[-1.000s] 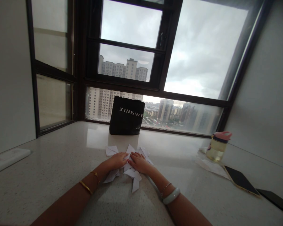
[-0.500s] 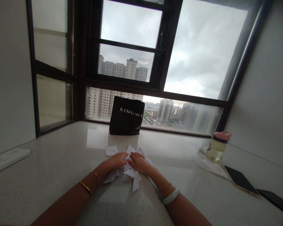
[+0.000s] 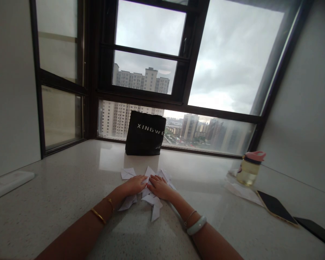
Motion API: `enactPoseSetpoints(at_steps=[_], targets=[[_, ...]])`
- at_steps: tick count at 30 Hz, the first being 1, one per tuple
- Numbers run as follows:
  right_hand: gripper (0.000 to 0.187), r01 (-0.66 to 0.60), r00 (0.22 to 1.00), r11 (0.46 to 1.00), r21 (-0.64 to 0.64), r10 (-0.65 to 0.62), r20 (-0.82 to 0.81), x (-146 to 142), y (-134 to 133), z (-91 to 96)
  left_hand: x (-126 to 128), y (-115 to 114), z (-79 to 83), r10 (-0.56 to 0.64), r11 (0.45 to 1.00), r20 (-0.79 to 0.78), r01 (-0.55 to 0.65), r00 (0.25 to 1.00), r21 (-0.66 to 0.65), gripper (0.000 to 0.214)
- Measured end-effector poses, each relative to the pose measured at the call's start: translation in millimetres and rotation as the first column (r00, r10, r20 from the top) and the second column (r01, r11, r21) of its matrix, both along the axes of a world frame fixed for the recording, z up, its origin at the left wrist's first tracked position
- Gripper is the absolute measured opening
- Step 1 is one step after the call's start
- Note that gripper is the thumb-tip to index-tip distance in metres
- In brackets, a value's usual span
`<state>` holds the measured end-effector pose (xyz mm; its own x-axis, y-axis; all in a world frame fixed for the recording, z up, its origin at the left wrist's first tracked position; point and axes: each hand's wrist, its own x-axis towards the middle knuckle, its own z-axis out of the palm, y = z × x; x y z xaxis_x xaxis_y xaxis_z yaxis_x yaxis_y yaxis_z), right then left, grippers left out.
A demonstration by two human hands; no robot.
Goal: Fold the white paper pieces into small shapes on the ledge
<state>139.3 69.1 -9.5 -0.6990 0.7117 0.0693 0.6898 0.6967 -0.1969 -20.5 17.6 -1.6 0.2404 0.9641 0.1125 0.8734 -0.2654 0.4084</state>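
A heap of folded white paper pieces lies on the pale speckled counter in the middle. My left hand rests on the heap's left part, fingers lying flat and pointing right. Beside it, fingertips almost touching, my right hand lies flat on the heap's right part. Neither hand lifts any paper. One separate folded piece lies just behind my left hand. Bracelets ring both wrists.
A black bag with white letters stands at the window behind the papers. At right are a bottle with a pink lid on white paper, a phone and a second dark device. A white bar lies far left.
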Motion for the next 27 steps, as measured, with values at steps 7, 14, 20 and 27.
enactPoseSetpoints(at_steps=[7,14,20,27], targets=[[0.045,0.003,1.0,1.0,-0.001,-0.003,0.009,-0.5,-0.6,0.7,-0.6,1.1,-0.6,-0.002,1.0,-0.007,0.002,1.0,0.0,0.044],[0.045,0.005,1.0,1.0,0.001,-0.005,0.016,-0.5,-2.9,2.9,-0.4,3.0,-2.3,-0.004,1.0,-0.007,0.004,1.0,-0.002,0.044],[0.044,0.017,1.0,1.0,0.003,-0.017,0.011,-0.1,-4.2,3.6,-0.8,3.4,-2.6,-0.003,1.0,0.003,0.003,1.0,-0.002,0.044],[0.045,0.023,1.0,1.0,0.012,-0.023,0.015,-0.4,-4.3,3.2,-0.5,3.0,-2.5,-0.001,1.0,0.02,0.001,1.0,0.001,0.043]])
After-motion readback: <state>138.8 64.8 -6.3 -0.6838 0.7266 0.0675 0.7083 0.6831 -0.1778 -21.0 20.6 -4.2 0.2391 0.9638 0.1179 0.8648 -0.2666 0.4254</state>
